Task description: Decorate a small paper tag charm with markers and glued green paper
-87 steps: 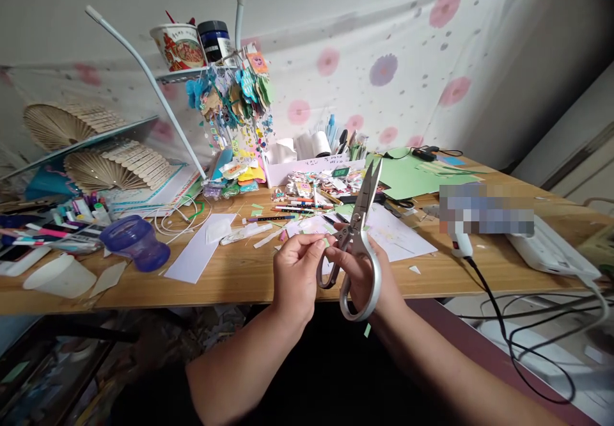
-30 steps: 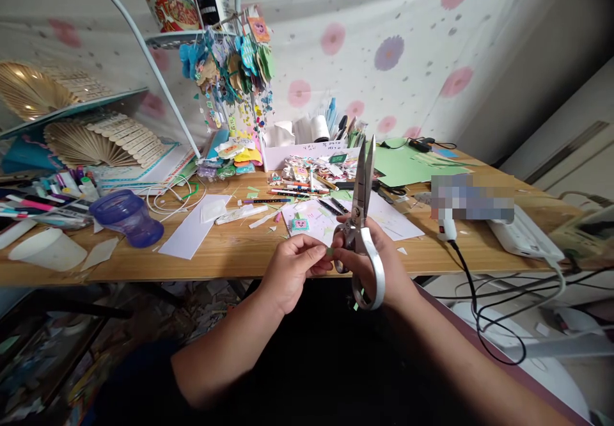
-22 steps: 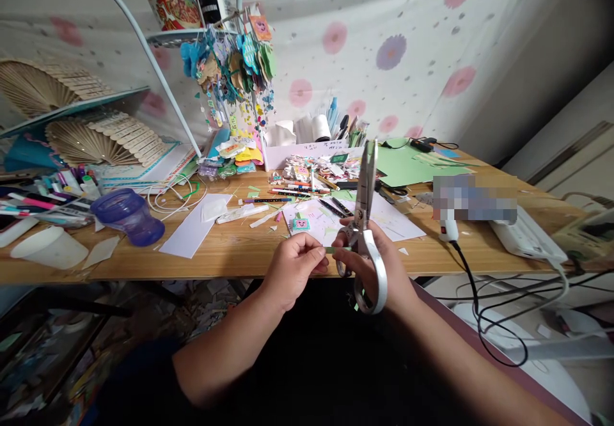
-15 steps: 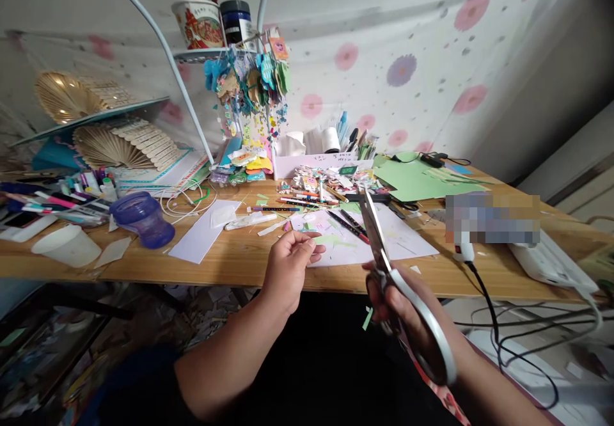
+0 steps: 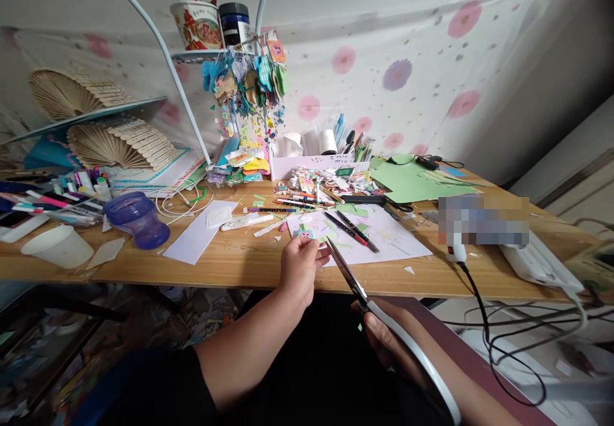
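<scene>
Head camera is showing the right hand low over the lap, fingers wrapping the grey handle of the scissors, blades lying closed and pointing at the left hand, the handle running off the lower edge. That hand is reaching over the table edge, thumb and forefinger nearly closing on a small pink cutout lying on the white sheet, though actual contact is hard to judge. This is looking like a pick-up between cuts; a fresh snip is calling for lifting the piece and opening the blades.
</scene>
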`<state>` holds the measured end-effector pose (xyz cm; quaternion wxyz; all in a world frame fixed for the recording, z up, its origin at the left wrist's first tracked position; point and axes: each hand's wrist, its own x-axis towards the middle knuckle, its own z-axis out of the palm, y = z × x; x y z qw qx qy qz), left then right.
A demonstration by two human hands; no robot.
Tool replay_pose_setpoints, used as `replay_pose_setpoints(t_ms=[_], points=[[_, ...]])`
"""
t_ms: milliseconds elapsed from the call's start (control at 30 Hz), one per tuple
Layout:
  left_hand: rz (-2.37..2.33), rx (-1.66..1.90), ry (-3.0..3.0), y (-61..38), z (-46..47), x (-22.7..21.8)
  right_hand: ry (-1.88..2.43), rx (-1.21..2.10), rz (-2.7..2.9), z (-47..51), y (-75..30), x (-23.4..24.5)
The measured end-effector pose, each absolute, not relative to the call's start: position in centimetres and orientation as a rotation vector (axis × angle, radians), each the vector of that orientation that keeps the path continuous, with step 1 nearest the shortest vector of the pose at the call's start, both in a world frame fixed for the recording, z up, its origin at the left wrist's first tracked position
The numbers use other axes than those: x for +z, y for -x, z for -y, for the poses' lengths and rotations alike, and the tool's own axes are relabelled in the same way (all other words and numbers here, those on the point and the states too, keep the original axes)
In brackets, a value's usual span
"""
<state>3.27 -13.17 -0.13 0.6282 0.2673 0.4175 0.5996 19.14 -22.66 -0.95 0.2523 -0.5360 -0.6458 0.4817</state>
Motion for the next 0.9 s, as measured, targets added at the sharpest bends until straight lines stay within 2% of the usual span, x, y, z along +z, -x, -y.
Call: replay_pose_setpoints(t_ms=[900], points=[[-1.089,1.279,-0.614,-4.8,11.5,-2.4,1.69,1.334,1.627,21.8,-18.6,-2.2]])
